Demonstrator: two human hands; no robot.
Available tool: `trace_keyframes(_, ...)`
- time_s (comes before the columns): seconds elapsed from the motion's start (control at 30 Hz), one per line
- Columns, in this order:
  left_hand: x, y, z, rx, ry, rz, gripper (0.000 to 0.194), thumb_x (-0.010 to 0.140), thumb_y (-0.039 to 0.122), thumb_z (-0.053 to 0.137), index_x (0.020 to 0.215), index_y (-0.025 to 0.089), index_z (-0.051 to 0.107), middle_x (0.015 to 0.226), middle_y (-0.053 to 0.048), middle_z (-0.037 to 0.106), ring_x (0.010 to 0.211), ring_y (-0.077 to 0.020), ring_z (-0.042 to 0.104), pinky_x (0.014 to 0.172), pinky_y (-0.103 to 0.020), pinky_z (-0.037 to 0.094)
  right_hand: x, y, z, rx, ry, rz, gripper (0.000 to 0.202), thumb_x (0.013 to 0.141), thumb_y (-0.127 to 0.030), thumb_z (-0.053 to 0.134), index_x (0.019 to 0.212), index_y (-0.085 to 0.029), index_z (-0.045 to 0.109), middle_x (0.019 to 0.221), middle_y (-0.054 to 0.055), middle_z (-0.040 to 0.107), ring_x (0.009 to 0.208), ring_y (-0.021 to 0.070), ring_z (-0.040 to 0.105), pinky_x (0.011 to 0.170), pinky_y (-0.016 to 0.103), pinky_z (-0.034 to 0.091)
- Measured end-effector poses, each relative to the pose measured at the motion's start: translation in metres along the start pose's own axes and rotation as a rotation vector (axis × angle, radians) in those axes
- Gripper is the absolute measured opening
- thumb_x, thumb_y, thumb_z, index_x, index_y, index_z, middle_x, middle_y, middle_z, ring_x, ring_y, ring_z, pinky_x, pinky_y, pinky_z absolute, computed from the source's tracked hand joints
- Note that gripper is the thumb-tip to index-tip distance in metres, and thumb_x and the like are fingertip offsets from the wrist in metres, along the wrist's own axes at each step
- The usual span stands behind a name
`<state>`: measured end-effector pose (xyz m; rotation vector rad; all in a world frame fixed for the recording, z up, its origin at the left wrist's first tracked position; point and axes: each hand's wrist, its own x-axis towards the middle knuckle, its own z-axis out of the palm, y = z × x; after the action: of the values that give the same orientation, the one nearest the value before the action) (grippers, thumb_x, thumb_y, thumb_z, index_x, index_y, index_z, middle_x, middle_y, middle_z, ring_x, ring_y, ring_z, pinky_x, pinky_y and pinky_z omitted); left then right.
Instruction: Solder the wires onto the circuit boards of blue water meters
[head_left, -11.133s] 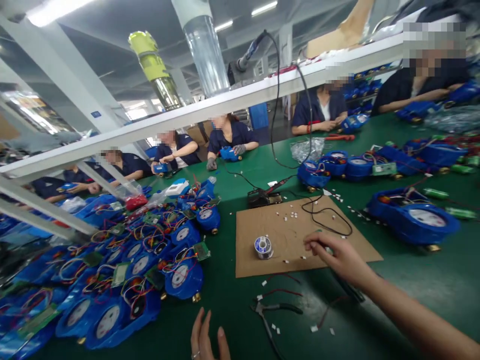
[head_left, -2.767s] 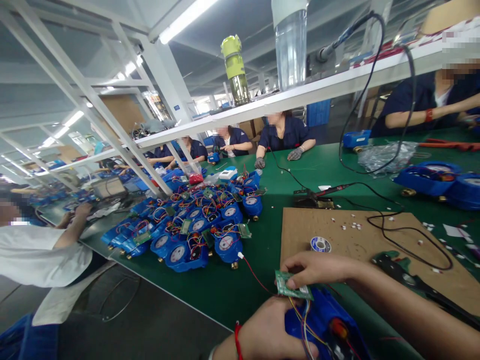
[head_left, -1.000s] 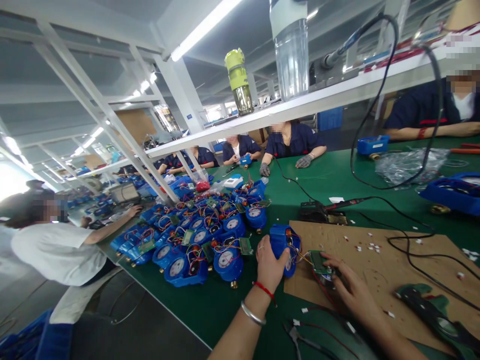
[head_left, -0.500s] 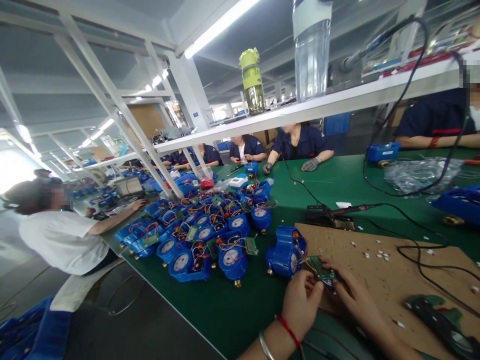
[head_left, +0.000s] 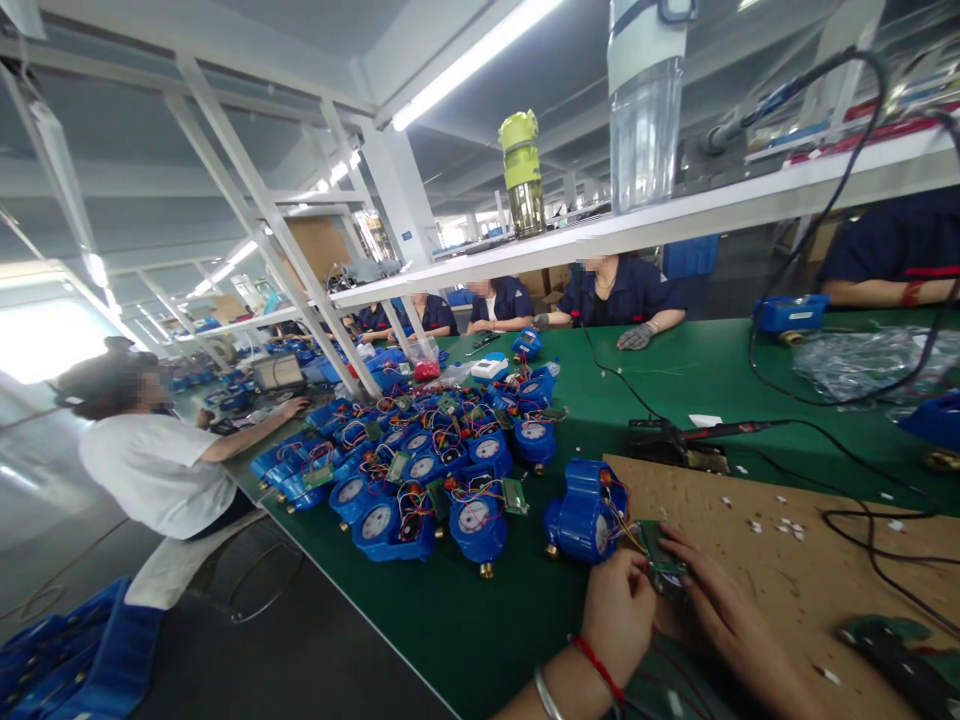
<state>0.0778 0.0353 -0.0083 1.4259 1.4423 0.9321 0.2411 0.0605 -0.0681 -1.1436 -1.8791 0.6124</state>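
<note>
Green counter (head_left: 487, 625): one blue meter (head_left: 579, 512) at the cardboard's (head_left: 701, 498) edge; its circuit board (head_left: 649, 540), apparently wired already, lying outside it; your left hand (head_left: 616, 608), fingers pinched nearby, contents hidden; your right hand (head_left: 718, 592), fingers extended against the board, hold unclear

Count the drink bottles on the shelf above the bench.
2 visible on the shelf: the yellow-green-topped bottle on the left, and the taller clear bottle to its right, its top cut by the frame. Others may be hidden or out of view.
</note>
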Motion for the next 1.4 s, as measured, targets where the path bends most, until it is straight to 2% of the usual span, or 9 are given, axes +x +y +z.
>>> trace_keyframes(0.13, -0.003, 0.007, -0.005, 0.141, 0.068, 0.11, 0.026, 0.079, 0.01, 0.044, 0.092, 0.016, 0.065, 0.086, -0.006, 0.068, 0.08, -0.0172, 0.063, 0.072, -0.026, 0.047, -0.003, 0.004, 0.001, 0.049, -0.019, -0.006, 0.041, 0.093, -0.03, 0.033, 0.131, -0.025, 0.045, 0.141, 0.01, 0.043, 0.131, 0.0264, 0.039, 0.111, 0.052, 0.027)
trace_keyframes(0.33, -0.002, 0.007, -0.007, 0.149, 0.033, 0.073, 0.023, 0.082, 0.019, 0.048, 0.095, 0.016, 0.066, 0.083, -0.006, 0.069, 0.07, -0.0163, 0.062, 0.066, -0.026, 0.045, -0.016, 0.009, 0.005, 0.003, 0.076, 0.023, 0.046, 0.09, -0.031, 0.037, 0.135, -0.027, 0.04, 0.142, 0.008, 0.042, 0.131, 0.0298, 0.039, 0.109, 0.055, 0.029)
trace_keyframes(0.53, -0.004, 0.009, -0.011, 0.129, 0.033, 0.129, 0.022, 0.083, 0.019, 0.047, 0.092, 0.017, 0.067, 0.083, -0.005, 0.069, 0.07, -0.0157, 0.062, 0.065, -0.025, 0.044, -0.025, 0.009, 0.01, -0.04, 0.058, 0.08, 0.049, 0.089, -0.035, 0.039, 0.137, -0.026, 0.035, 0.144, 0.011, 0.038, 0.132, 0.0312, 0.037, 0.107, 0.057, 0.03)
trace_keyframes(0.77, -0.008, 0.01, -0.016, 0.24, -0.012, 0.157, 0.019, 0.081, 0.018, 0.048, 0.09, 0.018, 0.065, 0.079, -0.004, 0.068, 0.072, -0.0172, 0.061, 0.067, -0.026, 0.044, -0.011, 0.012, 0.015, -0.053, -0.012, 0.055, 0.05, 0.089, -0.036, 0.041, 0.137, -0.023, 0.034, 0.145, 0.012, 0.036, 0.133, 0.0306, 0.036, 0.108, 0.055, 0.03)
trace_keyframes(0.87, -0.008, 0.009, -0.016, 0.261, 0.0, 0.163, 0.019, 0.082, 0.018, 0.047, 0.089, 0.019, 0.064, 0.082, -0.005, 0.068, 0.076, -0.0181, 0.062, 0.068, -0.027, 0.044, -0.002, 0.009, 0.016, -0.019, -0.061, 0.042, 0.053, 0.089, -0.035, 0.041, 0.139, -0.023, 0.03, 0.144, 0.013, 0.037, 0.133, 0.0293, 0.035, 0.109, 0.054, 0.029)
trace_keyframes(0.93, -0.008, 0.009, -0.016, 0.295, 0.019, 0.179, 0.018, 0.082, 0.017, 0.046, 0.09, 0.019, 0.063, 0.085, -0.005, 0.068, 0.078, -0.0186, 0.062, 0.069, -0.027, 0.044, 0.002, 0.005, 0.016, -0.012, -0.08, 0.019, 0.051, 0.09, -0.035, 0.042, 0.138, -0.024, 0.033, 0.146, 0.011, 0.034, 0.134, 0.0289, 0.034, 0.109, 0.053, 0.029)
trace_keyframes(1.1, -0.007, 0.006, -0.018, 0.369, 0.018, 0.208, 0.015, 0.083, 0.019, 0.049, 0.092, 0.019, 0.062, 0.088, -0.006, 0.067, 0.081, -0.0195, 0.061, 0.071, -0.029, 0.045, 0.004, -0.003, 0.017, -0.047, -0.071, -0.04, 0.046, 0.09, -0.033, 0.044, 0.136, -0.026, 0.04, 0.149, 0.009, 0.027, 0.136, 0.0288, 0.029, 0.111, 0.053, 0.025)
trace_keyframes(1.23, -0.01, 0.004, -0.018, 0.396, 0.056, 0.193, 0.017, 0.084, 0.02, 0.051, 0.099, 0.02, 0.058, 0.087, -0.004, 0.065, 0.079, -0.0186, 0.06, 0.072, -0.029, 0.045, 0.002, -0.017, 0.013, -0.057, -0.039, -0.033, 0.043, 0.091, -0.031, 0.042, 0.134, -0.023, 0.043, 0.148, 0.009, 0.03, 0.136, 0.026, 0.03, 0.112, 0.049, 0.026)
trace_keyframes(1.4, -0.009, 0.002, -0.019, 0.369, 0.082, 0.277, 0.012, 0.086, 0.015, 0.047, 0.09, 0.02, 0.059, 0.09, -0.003, 0.064, 0.085, -0.0168, 0.058, 0.078, -0.028, 0.044, 0.005, -0.031, 0.008, -0.074, -0.044, -0.009, 0.043, 0.092, -0.027, 0.042, 0.135, -0.022, 0.043, 0.148, 0.008, 0.03, 0.136, 0.0225, 0.03, 0.112, 0.044, 0.028)
